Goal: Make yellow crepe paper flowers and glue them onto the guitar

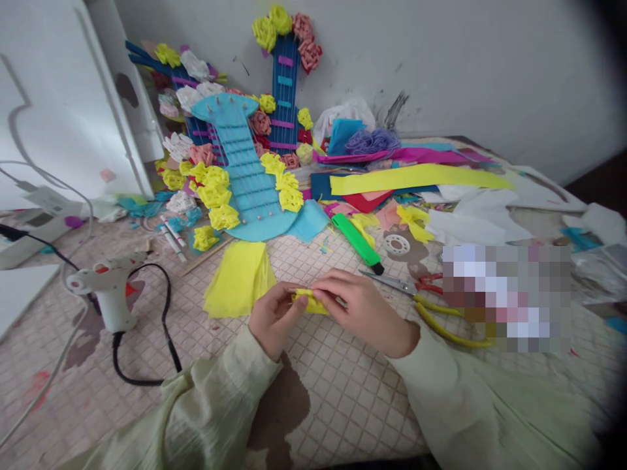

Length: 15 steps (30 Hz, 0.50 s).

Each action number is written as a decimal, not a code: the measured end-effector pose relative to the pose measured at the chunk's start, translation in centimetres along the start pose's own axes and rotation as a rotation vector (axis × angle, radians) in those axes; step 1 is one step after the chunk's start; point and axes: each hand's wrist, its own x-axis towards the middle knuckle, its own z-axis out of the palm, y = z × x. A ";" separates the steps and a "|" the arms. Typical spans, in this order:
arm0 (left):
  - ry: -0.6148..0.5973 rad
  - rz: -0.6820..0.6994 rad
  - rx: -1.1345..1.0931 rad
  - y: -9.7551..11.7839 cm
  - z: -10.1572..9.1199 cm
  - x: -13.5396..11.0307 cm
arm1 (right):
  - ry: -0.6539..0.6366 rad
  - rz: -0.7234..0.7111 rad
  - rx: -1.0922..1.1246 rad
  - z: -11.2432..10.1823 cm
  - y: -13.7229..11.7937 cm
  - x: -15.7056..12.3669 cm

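Left hand (274, 316): fingers curled, pinching one end of the folded yellow paper (309, 302).
Right hand (360, 308): fingertips closed on the other end.
Folded yellow paper: held between both hands.
Yellow tissue stack (238, 277): just beyond left hand.
Scissors (421, 290): just right of right hand.
Glue gun (110, 290): well left of left hand.

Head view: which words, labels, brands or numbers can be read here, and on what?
No text can be read.
Yellow paper, pinched by left hand and right hand: blank.
Pens: any print too small.
White box: label blurred.
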 end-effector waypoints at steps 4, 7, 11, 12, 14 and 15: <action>0.006 0.002 -0.011 -0.3 -0.1 0.1 | 0.007 0.002 -0.030 -0.1 0.1 0.0; 0.039 0.008 -0.033 0.1 -0.3 0.2 | 0.016 0.007 -0.033 -0.3 0.1 0.1; 0.211 0.138 0.000 1.8 -1.1 -0.6 | 0.021 0.039 -0.021 -0.6 0.3 0.1; 0.271 0.193 0.043 2.3 -1.7 -1.0 | 0.023 0.045 -0.016 -0.7 0.4 0.1; 0.440 0.334 0.196 3.1 -3.8 -2.2 | 0.032 0.050 -0.002 -0.7 0.7 0.1; 0.559 0.414 0.310 3.3 -5.4 -2.8 | 0.041 0.051 0.004 -0.7 0.9 0.1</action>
